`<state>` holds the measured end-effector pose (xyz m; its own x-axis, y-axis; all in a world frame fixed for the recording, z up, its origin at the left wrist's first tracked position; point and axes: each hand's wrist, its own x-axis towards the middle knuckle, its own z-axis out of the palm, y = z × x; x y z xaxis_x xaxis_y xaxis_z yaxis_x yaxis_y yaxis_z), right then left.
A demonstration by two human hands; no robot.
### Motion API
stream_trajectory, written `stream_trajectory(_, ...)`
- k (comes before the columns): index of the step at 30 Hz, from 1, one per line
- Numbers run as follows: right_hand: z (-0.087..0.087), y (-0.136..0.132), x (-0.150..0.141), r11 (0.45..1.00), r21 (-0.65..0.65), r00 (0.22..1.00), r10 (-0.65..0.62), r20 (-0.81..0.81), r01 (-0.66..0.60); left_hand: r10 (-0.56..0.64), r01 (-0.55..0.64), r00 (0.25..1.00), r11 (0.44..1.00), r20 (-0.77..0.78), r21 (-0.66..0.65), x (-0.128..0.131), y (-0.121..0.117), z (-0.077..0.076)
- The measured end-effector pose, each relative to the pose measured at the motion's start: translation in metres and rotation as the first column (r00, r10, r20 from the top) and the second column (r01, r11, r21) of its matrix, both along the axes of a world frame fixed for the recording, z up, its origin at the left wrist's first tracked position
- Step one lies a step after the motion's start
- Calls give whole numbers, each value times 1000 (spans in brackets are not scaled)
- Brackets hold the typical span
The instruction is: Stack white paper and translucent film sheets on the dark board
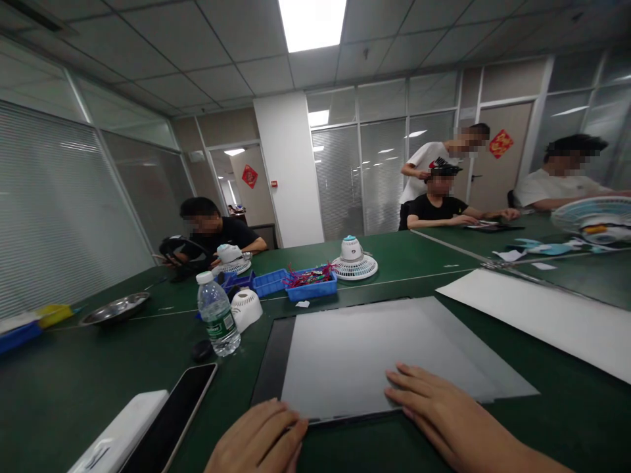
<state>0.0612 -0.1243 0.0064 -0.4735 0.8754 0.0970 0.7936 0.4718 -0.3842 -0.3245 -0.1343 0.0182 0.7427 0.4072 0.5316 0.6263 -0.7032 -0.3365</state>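
Grey sheets (355, 348) top a black board (274, 355) on the desk (123, 368): right hand (434, 404) open flat by their near edge, left hand (261, 437), grip unclear, at the near-left corner, seemingly steadying them.

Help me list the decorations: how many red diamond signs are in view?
2. The left sign is on the left door; the right sign is on the right door. Others could be hidden from this view.

Black panel (275, 358), bottle (218, 322), phone (175, 420) on green table (98, 374).
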Motion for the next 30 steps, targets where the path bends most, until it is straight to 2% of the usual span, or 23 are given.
stream_trajectory(2,5,-3,1,998,-49,999,37,-15,-38,28,-28,1000,1000,-14,0,6,0,0)
stream_trajectory(5,5,-4,6,998,-49,997,42,-68,-45,113,-121,991,986,-76,-113,11,5,-5)
stream_trajectory(7,0,0,16,1000,19,996,-1,-86,2,181,-194,981,954,-76,-230,10,7,-8)
stream_trajectory(10,-7,17,48,974,172,988,-142,-61,151,341,-332,939,861,-48,-385,8,8,-5)
stream_trajectory(12,-11,35,84,927,263,963,-266,-42,268,438,-409,898,788,-49,-460,8,7,0)
stream_trajectory(15,-17,65,154,836,363,896,-443,8,411,529,-481,846,701,-69,-526,12,6,9)
stream_trajectory(18,-31,87,229,759,450,834,-549,53,471,572,-520,815,652,-92,-551,14,4,13)
stream_trajectory(21,-48,97,281,666,400,719,-694,21,630,583,-523,807,634,-92,-570,15,4,12)
stream_trajectory(23,-55,96,295,632,334,668,-744,9,699,593,-521,802,633,-74,-572,15,5,9)
stream_trajectory(25,-56,93,295,627,292,653,-757,10,722,611,-526,789,628,-54,-573,14,7,6)
stream_trajectory(30,-39,80,274,634,248,651,-759,19,732,644,-538,761,555,-82,-635,11,10,1)
